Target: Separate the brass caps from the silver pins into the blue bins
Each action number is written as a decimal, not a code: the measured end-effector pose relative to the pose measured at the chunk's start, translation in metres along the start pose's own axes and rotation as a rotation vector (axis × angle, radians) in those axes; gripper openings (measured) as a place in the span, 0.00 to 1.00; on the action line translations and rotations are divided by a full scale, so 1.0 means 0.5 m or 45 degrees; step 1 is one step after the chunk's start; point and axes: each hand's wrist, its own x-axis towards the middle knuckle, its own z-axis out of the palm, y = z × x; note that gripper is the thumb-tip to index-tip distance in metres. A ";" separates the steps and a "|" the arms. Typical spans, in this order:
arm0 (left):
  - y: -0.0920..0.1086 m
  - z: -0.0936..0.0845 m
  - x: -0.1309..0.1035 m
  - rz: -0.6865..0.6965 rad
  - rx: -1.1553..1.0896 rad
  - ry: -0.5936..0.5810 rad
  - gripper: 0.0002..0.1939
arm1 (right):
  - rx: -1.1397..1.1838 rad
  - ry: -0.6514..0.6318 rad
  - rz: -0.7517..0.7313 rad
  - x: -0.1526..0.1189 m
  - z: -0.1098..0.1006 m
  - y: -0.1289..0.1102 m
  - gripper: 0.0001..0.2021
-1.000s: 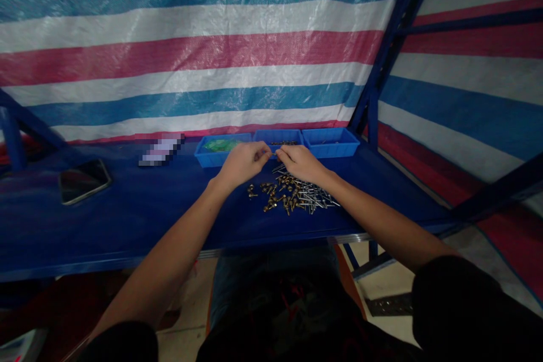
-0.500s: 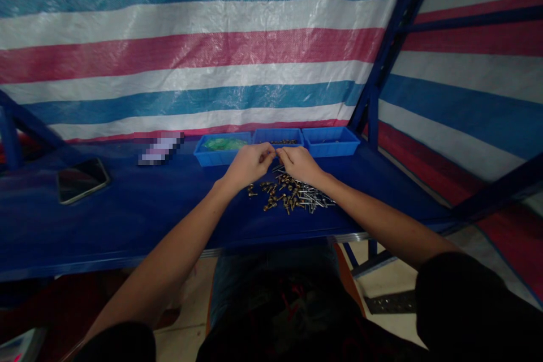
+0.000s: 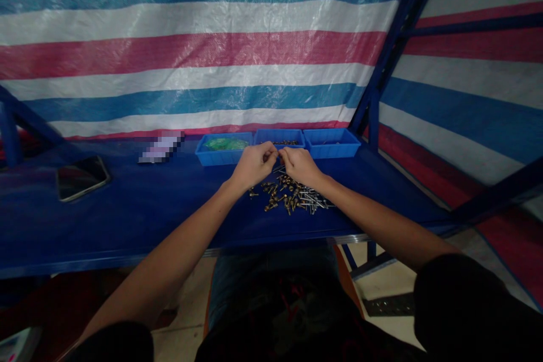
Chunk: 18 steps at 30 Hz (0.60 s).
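Facing hands: left hand [image 3: 255,163] and right hand [image 3: 299,165] meet above the tabletop [image 3: 161,209], fingertips close together, just in front of the middle bin [image 3: 278,135].
Left grip: thumb and fingers curl into a narrow ring; I cannot tell whether a part sits between them (the spot is small and dark).
Right grip: thumb and index finger narrow toward the left fingertips; whether they hold a part, I cannot tell.
Loose fasteners: one pile on the tabletop, nearer the front edge than the hands and partly covered by the right hand. Brass-coloured pieces [image 3: 289,203] lie toward the left, silver pins [image 3: 313,199] toward the right.
Bin row: three blue trays side by side along the rear. The left bin [image 3: 220,159] contains green material [image 3: 224,143]; the middle bin contains small dark parts [image 3: 286,142]; the right bin [image 3: 333,151] contains a few tiny pieces.
Phone [image 3: 82,176]: flat, well left of the hands.
Backdrop: striped sheet [image 3: 190,54] behind the tabletop.
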 end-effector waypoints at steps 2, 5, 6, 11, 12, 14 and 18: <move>0.002 -0.002 0.001 0.004 0.013 0.016 0.07 | 0.050 -0.003 -0.026 0.002 -0.002 0.001 0.17; 0.000 -0.010 0.003 -0.015 0.009 0.053 0.08 | 0.160 -0.003 -0.063 0.004 -0.009 0.000 0.16; -0.001 -0.012 0.004 -0.024 0.003 0.074 0.08 | 0.202 0.008 -0.064 0.004 -0.011 0.000 0.15; -0.006 -0.018 0.006 -0.074 -0.018 0.123 0.09 | 0.350 0.060 -0.087 0.000 -0.020 0.001 0.11; -0.005 -0.018 0.006 -0.082 -0.019 0.108 0.09 | 0.366 0.065 -0.110 -0.001 -0.021 0.001 0.12; -0.002 -0.018 0.006 -0.093 -0.021 0.072 0.10 | 0.383 0.086 -0.145 -0.001 -0.023 0.002 0.10; 0.004 -0.021 0.005 -0.099 -0.014 0.020 0.13 | 0.377 0.112 -0.162 0.001 -0.031 -0.002 0.10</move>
